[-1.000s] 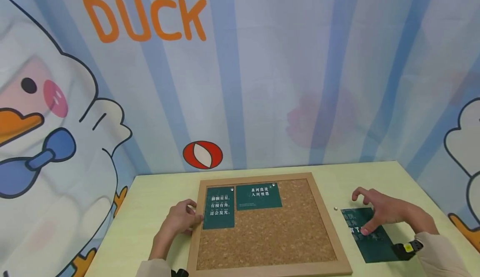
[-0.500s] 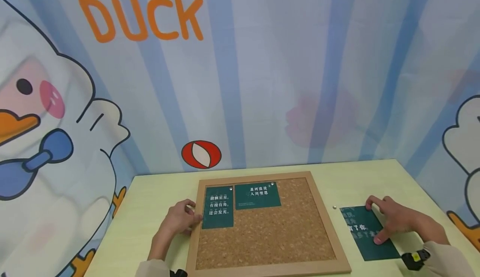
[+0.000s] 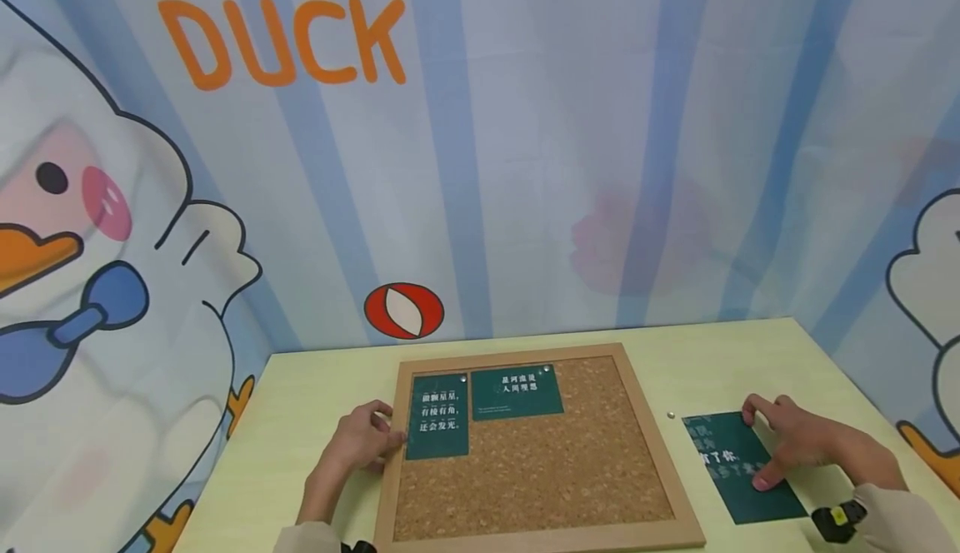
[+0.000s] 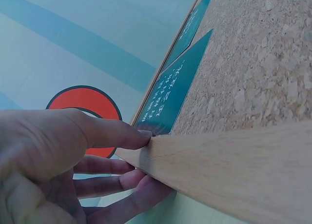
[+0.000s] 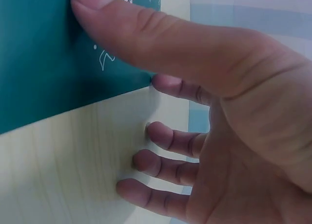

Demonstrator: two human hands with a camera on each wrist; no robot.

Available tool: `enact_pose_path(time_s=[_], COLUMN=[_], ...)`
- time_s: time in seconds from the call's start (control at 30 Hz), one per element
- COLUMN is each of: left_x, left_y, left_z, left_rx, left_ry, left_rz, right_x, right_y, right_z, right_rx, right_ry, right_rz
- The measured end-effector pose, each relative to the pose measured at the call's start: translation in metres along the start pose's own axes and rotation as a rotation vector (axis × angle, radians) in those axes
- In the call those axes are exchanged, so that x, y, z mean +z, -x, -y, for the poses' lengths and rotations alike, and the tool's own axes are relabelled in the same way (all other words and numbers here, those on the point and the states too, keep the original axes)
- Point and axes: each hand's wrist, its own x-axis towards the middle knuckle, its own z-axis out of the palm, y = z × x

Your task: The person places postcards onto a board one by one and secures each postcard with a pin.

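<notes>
My left hand (image 3: 363, 436) grips the left side of a wood-framed cork board (image 3: 540, 478), thumb on the frame's top face and fingers at its outer side. The board lies on the table. On the right, a dark green card (image 3: 738, 486) with white Chinese lettering lies on the table. My right hand (image 3: 813, 445) is over its right edge, thumb pressed on the card's face. In the right wrist view, the index fingertip (image 5: 165, 82) is right at the card's edge and the other fingers reach down beside it, loosely bent.
Two green cards are on the board: an upright one (image 3: 437, 428) at the upper left and a sideways one (image 3: 517, 403) beside it, each with a small pin at the top. A loose pin (image 3: 671, 415) lies between board and right card. A printed curtain (image 3: 525, 161) hangs behind.
My right hand has shifted right and toward me across the loose card, its index finger coming to the card's edge and uncovering more lettering. My left hand stays on the board.
</notes>
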Motion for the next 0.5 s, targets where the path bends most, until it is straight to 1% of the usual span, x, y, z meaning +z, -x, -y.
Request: enact_pose_path(time_s=[0.2,0.37,0.5], left_x=[0.001,0.001,0.002], left_y=[0.0,0.0,0.0], left_z=[0.002,0.002,0.001], left_rx=[0.007,0.01,0.012], left_ry=[-0.001,0.005,0.01], left_rz=[-0.006,-0.005,-0.006], right_x=[-0.001,-0.001,0.002], right_y=[0.003,0.0,-0.007], right_z=[0.003,0.002,-0.008], right_rx=[-0.046,-0.008,-0.002], right_ry=[-0.014,0.005,-0.007], right_rz=[0.02,0.042,0.034])
